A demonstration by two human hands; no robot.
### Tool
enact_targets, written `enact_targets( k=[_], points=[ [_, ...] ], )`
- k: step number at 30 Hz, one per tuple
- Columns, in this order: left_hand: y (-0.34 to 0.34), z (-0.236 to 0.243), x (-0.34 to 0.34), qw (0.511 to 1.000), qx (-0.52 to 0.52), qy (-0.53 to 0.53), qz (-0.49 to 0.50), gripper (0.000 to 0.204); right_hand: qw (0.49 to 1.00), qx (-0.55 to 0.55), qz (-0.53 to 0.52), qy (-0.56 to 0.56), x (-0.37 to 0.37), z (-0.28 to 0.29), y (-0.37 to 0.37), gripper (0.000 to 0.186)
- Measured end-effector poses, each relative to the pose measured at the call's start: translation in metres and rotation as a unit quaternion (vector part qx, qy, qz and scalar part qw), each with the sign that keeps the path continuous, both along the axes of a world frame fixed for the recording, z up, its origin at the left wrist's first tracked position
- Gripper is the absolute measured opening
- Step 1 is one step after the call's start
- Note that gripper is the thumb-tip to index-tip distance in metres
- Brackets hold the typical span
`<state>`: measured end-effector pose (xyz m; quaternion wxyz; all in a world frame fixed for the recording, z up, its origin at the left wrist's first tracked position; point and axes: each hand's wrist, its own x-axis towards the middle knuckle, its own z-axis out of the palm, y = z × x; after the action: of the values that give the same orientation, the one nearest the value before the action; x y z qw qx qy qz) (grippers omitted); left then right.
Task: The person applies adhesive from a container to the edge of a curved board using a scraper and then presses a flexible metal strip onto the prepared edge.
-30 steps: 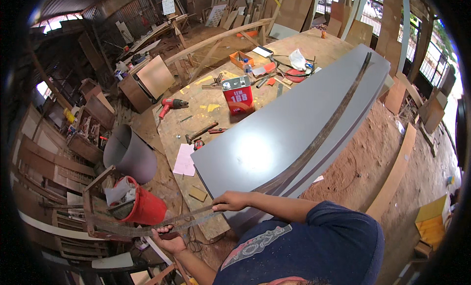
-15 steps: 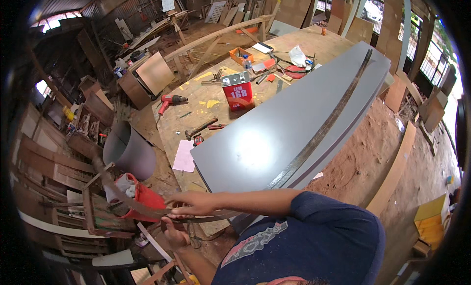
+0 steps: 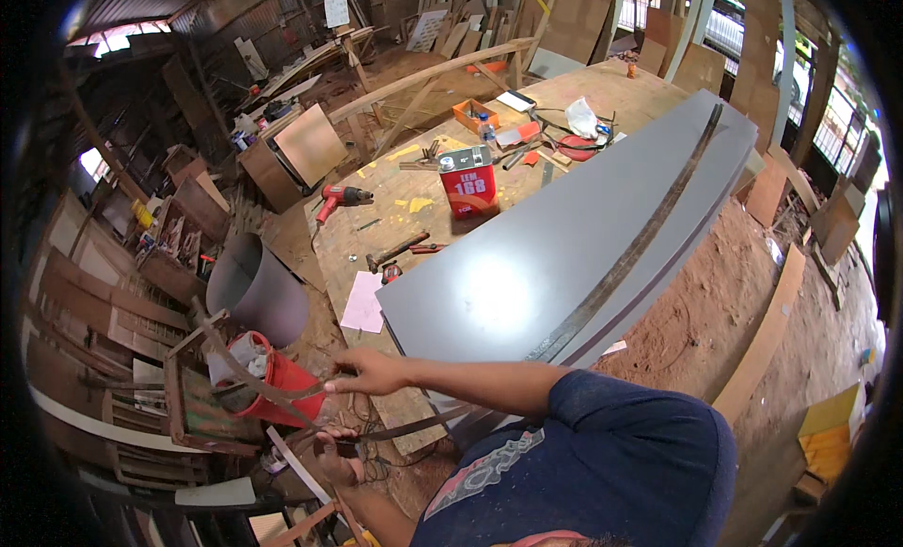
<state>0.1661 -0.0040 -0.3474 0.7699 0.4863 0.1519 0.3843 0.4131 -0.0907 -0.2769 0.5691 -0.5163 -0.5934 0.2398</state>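
Observation:
My right hand reaches across to the left and pinches a long, thin brown strip that curves up and away to the left. Below it, my left hand is closed on a lower stretch of brown strip, which runs right under my right forearm; how the two stretches join is hard to make out. Beside my arms lies a large grey panel with a curved edge. Along that panel's right side rests another dark strip.
The wooden worktable carries a red can, a red heat gun, a hammer, a pink paper and an orange box. A red bucket and a grey cylinder stand left.
My hands have moved apart: the right rose slightly with its part of the strip, while the left stayed low. The strip's far end is lower and less blurred, and the whole view has shifted slightly.

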Motion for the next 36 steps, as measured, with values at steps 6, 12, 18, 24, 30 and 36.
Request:
enact_targets(
  k=[6,12,18,24,30,36],
  points=[
    [0.010,0.016,-0.005,0.950,-0.023,0.313,-0.013,0.052,0.996,-0.055,-0.041,-0.054,0.001,0.012,-0.017,0.048],
    [0.002,0.081,0.051,0.981,0.172,-0.018,0.086,0.060,0.996,-0.037,-0.065,-0.041,-0.029,0.011,-0.014,0.050],
    [0.010,0.112,0.064,0.906,0.258,0.161,0.295,0.038,0.996,-0.058,-0.063,-0.021,-0.033,0.012,-0.009,0.051],
    [0.014,0.105,0.054,0.899,0.251,0.148,0.328,0.033,0.999,-0.020,-0.032,0.011,-0.044,0.016,0.007,0.047],
    [0.022,0.099,0.023,0.973,0.057,0.104,0.200,0.030,0.997,0.048,0.006,0.055,-0.060,0.049,0.012,0.051],
    [0.045,0.069,-0.008,0.997,-0.039,-0.055,0.034,0.031,0.996,0.058,0.053,0.050,-0.067,0.055,0.012,0.043]
  ],
)
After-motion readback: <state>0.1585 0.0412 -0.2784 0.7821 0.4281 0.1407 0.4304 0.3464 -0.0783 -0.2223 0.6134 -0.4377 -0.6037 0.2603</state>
